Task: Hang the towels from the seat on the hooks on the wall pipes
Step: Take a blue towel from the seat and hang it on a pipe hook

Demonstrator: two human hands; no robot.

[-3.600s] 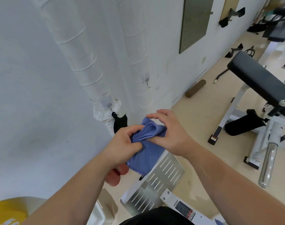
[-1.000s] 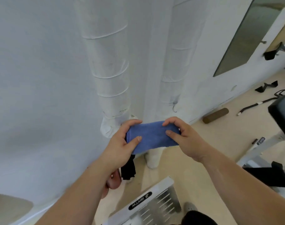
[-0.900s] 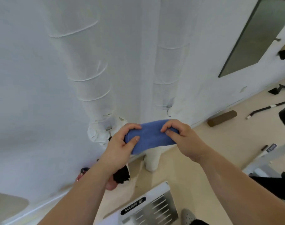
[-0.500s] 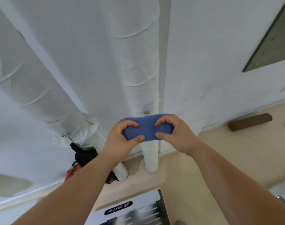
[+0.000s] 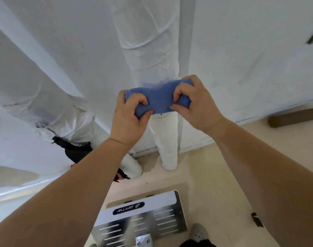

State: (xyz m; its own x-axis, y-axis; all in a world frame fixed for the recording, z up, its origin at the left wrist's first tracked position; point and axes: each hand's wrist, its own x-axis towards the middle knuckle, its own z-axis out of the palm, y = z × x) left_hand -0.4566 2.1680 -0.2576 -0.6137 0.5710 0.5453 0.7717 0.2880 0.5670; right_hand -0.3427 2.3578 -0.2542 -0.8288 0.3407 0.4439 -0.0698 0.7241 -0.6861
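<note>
White wall point(image 5: 241, 50) fills most of the view, w/ two wrapped pipes running down it: a vertical pipe point(image 5: 148, 41) at centre and a slanted pipe point(image 5: 36, 72) to the left. Beige floor point(image 5: 214, 175) is seen below, plus a slotted metal plate point(image 5: 143, 223) of some gym machine at the bottom edge.

A blue towel point(image 5: 159, 98) is held up directly in front of the vertical pipe, bunched into a short horizontal band. It is clamped at both ends: the left hand point(image 5: 129, 118) is closed on the left end, thumb under and fingers curled over; the right hand point(image 5: 193, 104) is pinched shut on the right end. The cloth is stretched between them, approx. level.

A dark cloth point(image 5: 75, 150) is already seen hanging low on the slanted pipe, so one hook there looks taken. A red item point(image 5: 119, 176) shows by the pipe's foot; what it is can't be told.

Step in hand, as judged: the towel is being lined up w/ a hook on the vertical pipe. No hook is visible; it is prob. hidden behind the towel or hands. The seat is not in view, so remaining towels can't be counted.

Next move, as judged: the towel's mid edge or a loop would need to be pressed onto the hook, then both grips released and the hang checked.
</note>
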